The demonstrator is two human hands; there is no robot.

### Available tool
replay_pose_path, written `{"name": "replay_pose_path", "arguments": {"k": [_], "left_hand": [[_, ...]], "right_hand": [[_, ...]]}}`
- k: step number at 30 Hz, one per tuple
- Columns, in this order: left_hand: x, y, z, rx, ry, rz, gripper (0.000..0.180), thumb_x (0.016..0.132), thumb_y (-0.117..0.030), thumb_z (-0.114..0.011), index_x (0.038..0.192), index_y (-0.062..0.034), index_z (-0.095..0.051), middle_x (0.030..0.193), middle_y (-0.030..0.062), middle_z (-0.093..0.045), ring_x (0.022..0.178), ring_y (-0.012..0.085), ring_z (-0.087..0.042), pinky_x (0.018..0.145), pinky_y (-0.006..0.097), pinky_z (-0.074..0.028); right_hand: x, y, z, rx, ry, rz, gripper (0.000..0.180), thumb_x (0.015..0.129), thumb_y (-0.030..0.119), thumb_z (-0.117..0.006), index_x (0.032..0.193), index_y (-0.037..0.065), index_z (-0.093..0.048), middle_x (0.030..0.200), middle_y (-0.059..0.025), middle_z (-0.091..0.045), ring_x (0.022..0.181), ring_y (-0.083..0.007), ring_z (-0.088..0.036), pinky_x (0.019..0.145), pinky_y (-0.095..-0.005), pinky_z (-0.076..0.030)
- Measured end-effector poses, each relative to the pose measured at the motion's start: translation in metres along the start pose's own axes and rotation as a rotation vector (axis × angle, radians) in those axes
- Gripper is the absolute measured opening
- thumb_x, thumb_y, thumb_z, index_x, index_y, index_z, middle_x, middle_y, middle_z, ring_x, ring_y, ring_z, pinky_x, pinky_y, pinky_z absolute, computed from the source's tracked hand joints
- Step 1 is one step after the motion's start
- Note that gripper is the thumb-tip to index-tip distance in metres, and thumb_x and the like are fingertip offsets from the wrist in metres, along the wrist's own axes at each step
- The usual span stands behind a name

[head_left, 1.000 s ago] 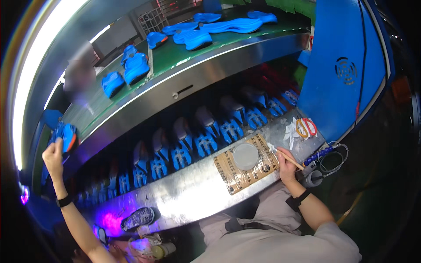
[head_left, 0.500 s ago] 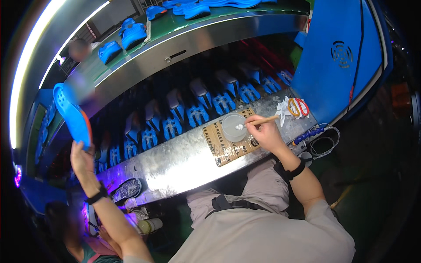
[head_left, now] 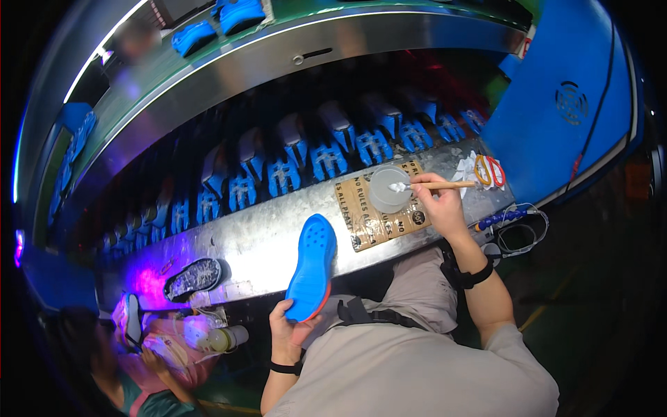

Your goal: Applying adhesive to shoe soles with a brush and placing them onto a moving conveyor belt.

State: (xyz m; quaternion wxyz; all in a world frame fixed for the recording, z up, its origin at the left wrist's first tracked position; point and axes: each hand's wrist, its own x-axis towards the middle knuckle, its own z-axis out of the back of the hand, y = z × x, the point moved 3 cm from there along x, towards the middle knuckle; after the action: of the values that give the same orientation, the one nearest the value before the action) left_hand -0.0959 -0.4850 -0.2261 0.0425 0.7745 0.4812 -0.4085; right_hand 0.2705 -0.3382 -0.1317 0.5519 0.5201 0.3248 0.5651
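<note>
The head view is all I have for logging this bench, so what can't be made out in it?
- Right hand holds a brush at the round dish; what the dish contains is too pale to tell.
- Left hand: the blue shoe sole covers its fingertips.
- Blue pieces in the shadowed row: shapes too dark.
- Co-worker's hands at the lower left: blurred near the rim.

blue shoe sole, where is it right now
In the head view the blue shoe sole sits lower centre, held by the left hand at the steel bench's front edge, left of the cardboard pad.
</note>
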Motion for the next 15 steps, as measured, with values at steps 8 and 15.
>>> {"name": "replay_pose_path", "arguments": {"k": [8, 15], "left_hand": [[0.000, 0.010, -0.048, -0.180, 0.432, 0.163, 0.081, 0.100, -0.057, -0.031, 0.153, 0.0033, -0.027, 0.148, 0.0369, -0.037, 0.129, 0.0515, -0.050, 0.092, 0.054, -0.055], [-0.003, -0.002, -0.087, 0.229, 0.566, -0.125, 0.101, 0.082, -0.032, -0.076, 0.158, -0.0017, -0.016, 0.140, 0.0238, -0.049, 0.129, 0.0398, -0.053, 0.097, 0.050, -0.055]], "right_hand": [[-0.027, -0.001, -0.022, 0.114, -0.030, -0.038, 0.016, 0.094, 0.012, -0.066, 0.105, 0.001, -0.069, 0.093, -0.0047, -0.069, 0.088, -0.0108, -0.063, 0.079, -0.0263, -0.050], [-0.058, 0.034, -0.051, 0.124, 0.287, 0.098, 0.016, 0.091, 0.006, -0.067, 0.104, -0.001, -0.070, 0.097, -0.0114, -0.072, 0.089, -0.0189, -0.068, 0.081, -0.0313, -0.053]]}}
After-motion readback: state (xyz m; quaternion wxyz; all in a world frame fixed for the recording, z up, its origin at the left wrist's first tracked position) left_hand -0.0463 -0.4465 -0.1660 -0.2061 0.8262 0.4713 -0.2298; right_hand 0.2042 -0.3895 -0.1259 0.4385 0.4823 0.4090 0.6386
